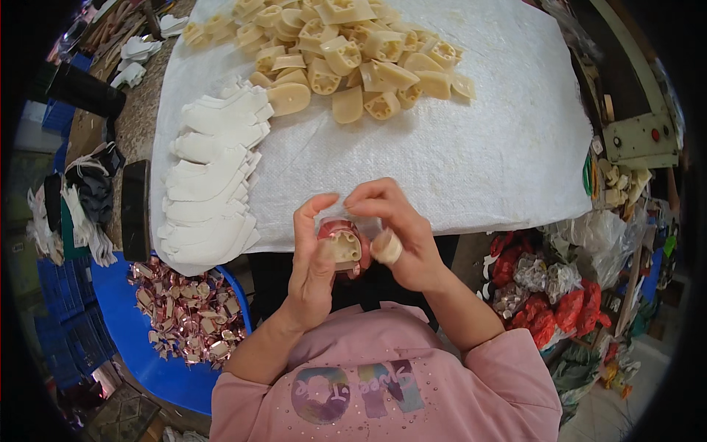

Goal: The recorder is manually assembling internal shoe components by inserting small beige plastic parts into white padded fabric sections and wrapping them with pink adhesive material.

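Pink sleeves (383, 383) filled the lower edge, nearest the camera. Above them, a cream plastic heel (343, 247) partly wrapped in shiny red covering sat at the centre, just off the near table edge. The left hand (313, 265) gripped it, fingers curled around it; the right hand (401, 236), thumb taped, pinched its upper edge. Beyond lay a white cloth (456, 147) bearing a pile of bare heels (346, 51) and stacked white cut pieces (213, 177). A blue tub (121, 324) of pink pieces stood left.
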